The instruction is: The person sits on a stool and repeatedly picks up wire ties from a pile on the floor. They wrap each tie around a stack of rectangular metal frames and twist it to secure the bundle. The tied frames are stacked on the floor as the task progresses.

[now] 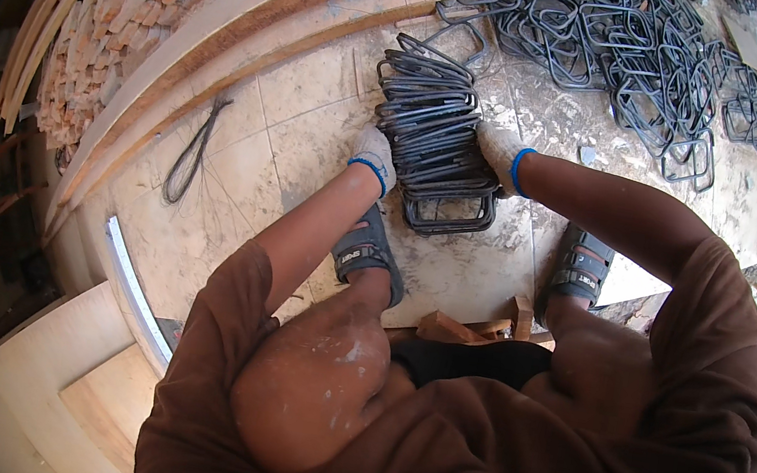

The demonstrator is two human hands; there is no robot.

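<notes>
A stack of dark rectangular steel stirrups (429, 127) lies on the pale floor between my feet. The rings are bunched close together, and the nearest one slopes out toward me. At the stack's left side, my left hand (374, 154) in a white knit glove with a blue cuff presses in with its fingers curled. My right hand (501, 151), gloved the same way, grips the opposite side. The stirrups partly hide the fingertips of both hands.
A large tangled heap of loose stirrups (614, 37) spreads across the far right. Long wooden boards (262, 33) run along the left, with stacked bricks (144, 1) behind. A coil of thin wire (196, 150) lies left of my hands. My sandals (579, 267) flank the stack.
</notes>
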